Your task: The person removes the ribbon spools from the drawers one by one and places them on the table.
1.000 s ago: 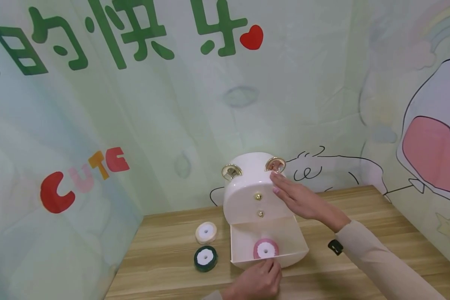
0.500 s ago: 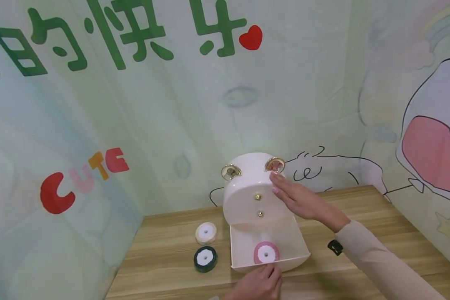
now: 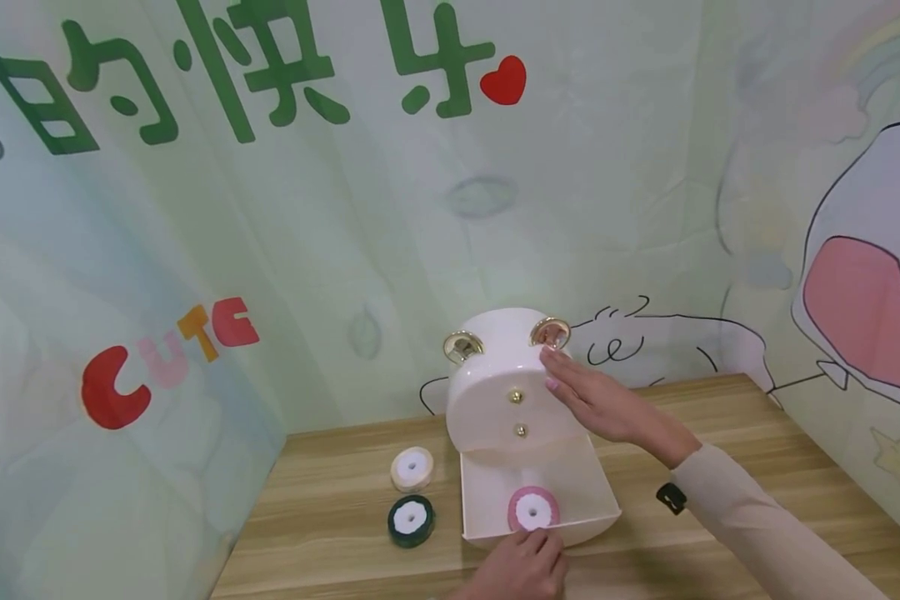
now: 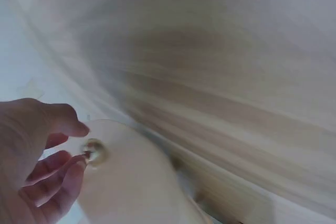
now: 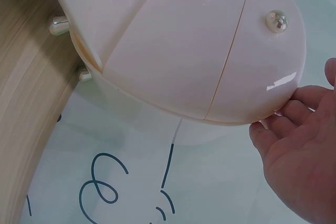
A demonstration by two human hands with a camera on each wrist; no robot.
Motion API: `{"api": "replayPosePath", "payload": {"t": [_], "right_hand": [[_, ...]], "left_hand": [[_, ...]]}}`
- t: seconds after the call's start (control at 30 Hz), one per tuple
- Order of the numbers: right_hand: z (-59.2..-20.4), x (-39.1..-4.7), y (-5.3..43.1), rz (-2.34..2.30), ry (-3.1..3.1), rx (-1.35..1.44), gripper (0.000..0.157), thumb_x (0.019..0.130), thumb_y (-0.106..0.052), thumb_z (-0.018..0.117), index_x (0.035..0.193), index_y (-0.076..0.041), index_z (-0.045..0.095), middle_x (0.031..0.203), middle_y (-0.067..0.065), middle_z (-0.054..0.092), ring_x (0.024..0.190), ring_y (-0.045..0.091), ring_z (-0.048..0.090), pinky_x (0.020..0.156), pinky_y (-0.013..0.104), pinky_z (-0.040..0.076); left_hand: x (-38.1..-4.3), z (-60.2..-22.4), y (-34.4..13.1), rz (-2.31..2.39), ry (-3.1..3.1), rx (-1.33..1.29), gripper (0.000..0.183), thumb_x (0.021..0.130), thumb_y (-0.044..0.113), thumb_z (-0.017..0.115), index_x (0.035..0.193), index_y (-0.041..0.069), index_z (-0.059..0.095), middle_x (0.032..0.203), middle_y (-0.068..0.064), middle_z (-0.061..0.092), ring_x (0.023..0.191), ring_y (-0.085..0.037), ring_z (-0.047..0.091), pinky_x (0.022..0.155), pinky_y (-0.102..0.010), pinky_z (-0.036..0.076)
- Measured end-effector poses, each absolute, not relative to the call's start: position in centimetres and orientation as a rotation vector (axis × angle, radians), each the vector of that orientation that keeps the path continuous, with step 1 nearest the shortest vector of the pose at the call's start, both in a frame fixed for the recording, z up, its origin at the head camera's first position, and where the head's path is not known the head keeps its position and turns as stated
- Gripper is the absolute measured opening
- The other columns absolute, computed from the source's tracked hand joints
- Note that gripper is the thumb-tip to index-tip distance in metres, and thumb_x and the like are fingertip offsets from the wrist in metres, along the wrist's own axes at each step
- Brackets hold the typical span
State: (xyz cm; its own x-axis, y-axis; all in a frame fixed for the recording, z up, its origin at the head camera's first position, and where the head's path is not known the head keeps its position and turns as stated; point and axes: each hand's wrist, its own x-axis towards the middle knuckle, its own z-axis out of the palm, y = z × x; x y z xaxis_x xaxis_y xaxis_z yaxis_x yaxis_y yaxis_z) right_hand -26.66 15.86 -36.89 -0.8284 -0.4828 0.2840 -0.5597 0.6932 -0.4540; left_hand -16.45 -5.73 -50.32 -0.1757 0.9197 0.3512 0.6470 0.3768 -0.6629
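A white rounded storage box with gold knobs and two gold-rimmed ears stands on the table. Its bottom drawer is pulled out, and a pink ribbon spool sits inside by the front wall. My left hand is at the drawer front; in the left wrist view its thumb and curled fingers are around the gold drawer knob. My right hand rests with fairly straight fingers against the upper right side of the box, just below the ear. In the right wrist view those fingertips touch the box's rounded edge.
Left of the drawer lie a cream ribbon spool and a dark green ribbon spool on the wooden table. A printed cloth backdrop rises behind the table and at both sides.
The bottom drawer slid a little toward me with the pink spool, my left hand at its knob, and then stopped. My right hand stayed on the box.
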Motion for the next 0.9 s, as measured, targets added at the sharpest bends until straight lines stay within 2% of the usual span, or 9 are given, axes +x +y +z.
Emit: {"api": "replayPosePath", "payload": {"t": [0.13, 0.23, 0.4, 0.53, 0.67, 0.73, 0.9], "right_hand": [[-36.9, -26.6, 15.9, 0.811, -2.753, 0.855, 0.061, 0.105, -0.048, 0.029, 0.156, -0.016, 0.022, 0.165, 0.003, 0.018, 0.153, 0.027, 0.019, 0.121, 0.05, 0.024], [-36.9, -26.6, 15.9, 0.813, -2.748, 0.855, 0.061, 0.105, -0.048, 0.029, 0.156, -0.015, 0.022, 0.165, 0.003, 0.018, 0.153, 0.028, 0.02, 0.121, 0.05, 0.024], [-36.8, -26.6, 15.8, 0.813, -2.743, 0.862, 0.06, 0.105, -0.046, 0.03, 0.156, -0.014, 0.023, 0.165, 0.005, 0.019, 0.153, 0.028, 0.02, 0.121, 0.05, 0.025], [-36.8, -26.6, 15.8, 0.813, -2.747, 0.867, 0.061, 0.105, -0.046, 0.029, 0.156, -0.013, 0.023, 0.165, 0.005, 0.019, 0.153, 0.028, 0.02, 0.121, 0.051, 0.025], [-36.9, -26.7, 15.8, 0.819, -2.744, 0.871, 0.061, 0.105, -0.047, 0.028, 0.156, -0.013, 0.023, 0.165, 0.005, 0.019, 0.153, 0.028, 0.02, 0.121, 0.051, 0.024], [-37.0, -26.8, 15.9, 0.814, -2.741, 0.871, 0.061, 0.105, -0.047, 0.027, 0.156, -0.013, 0.023, 0.165, 0.005, 0.019, 0.153, 0.028, 0.02, 0.121, 0.051, 0.024], [-37.1, -26.8, 15.8, 0.813, -2.736, 0.874, 0.061, 0.105, -0.048, 0.027, 0.156, -0.013, 0.022, 0.165, 0.005, 0.019, 0.153, 0.028, 0.02, 0.121, 0.051, 0.024]], "left_hand": [[-16.4, -49.6, -5.4, 0.37, -1.909, -1.34, 0.014, 0.087, 0.033, 0.057, 0.076, 0.026, 0.061, 0.081, 0.012, 0.057, 0.074, -0.004, 0.056, 0.057, -0.016, 0.044], [-16.2, -48.6, -5.3, 0.348, -1.945, -1.356, 0.015, 0.087, 0.036, 0.059, 0.077, 0.026, 0.063, 0.083, 0.011, 0.058, 0.074, -0.004, 0.055, 0.055, -0.015, 0.043], [-16.5, -47.4, -5.4, 0.318, -1.992, -1.337, 0.004, 0.086, 0.027, 0.065, 0.084, 0.026, 0.069, 0.086, 0.011, 0.063, 0.078, -0.005, 0.058, 0.059, -0.016, 0.05], [-17.1, -45.8, -5.7, 0.299, -2.034, -1.307, 0.004, 0.085, 0.022, 0.068, 0.086, 0.025, 0.069, 0.089, 0.01, 0.063, 0.083, -0.006, 0.06, 0.067, -0.018, 0.053], [-18.2, -44.4, -5.8, 0.208, -2.098, -1.33, 0.002, 0.086, 0.024, 0.069, 0.088, 0.025, 0.07, 0.091, 0.01, 0.063, 0.083, -0.004, 0.061, 0.069, -0.016, 0.053], [-19.0, -43.8, -5.9, 0.163, -2.138, -1.354, 0.002, 0.088, 0.027, 0.069, 0.088, 0.026, 0.071, 0.089, 0.011, 0.063, 0.079, -0.002, 0.06, 0.063, -0.015, 0.051], [-20.8, -42.7, -6.1, 0.157, -2.281, -1.4, 0.011, 0.088, 0.029, 0.071, 0.098, 0.025, 0.073, 0.092, 0.01, 0.066, 0.081, -0.003, 0.062, 0.066, -0.014, 0.051]]}}
